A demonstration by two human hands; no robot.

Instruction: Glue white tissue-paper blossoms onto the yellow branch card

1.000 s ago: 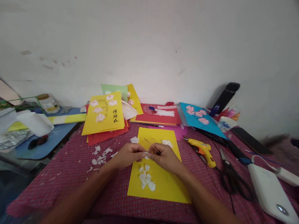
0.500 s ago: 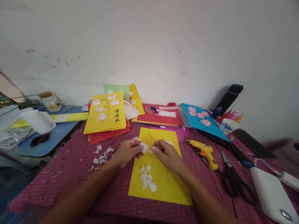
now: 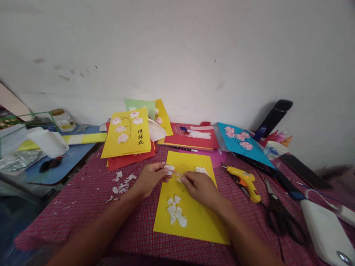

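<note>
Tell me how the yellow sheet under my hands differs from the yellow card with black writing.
The card carries five pinkish-white blossoms; the sheet bears loose white pieces and a white clump near its far edge. The card has black writing; none shows on the sheet's visible part. The card overlaps red paper; the sheet lies on checked cloth. Both are yellow.

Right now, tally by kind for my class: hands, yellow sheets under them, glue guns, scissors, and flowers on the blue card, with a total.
Hands: 2
Yellow sheet under the hands: 1
Glue gun: 1
Scissors: 1
Flowers on the blue card: 3
Total: 8
</note>
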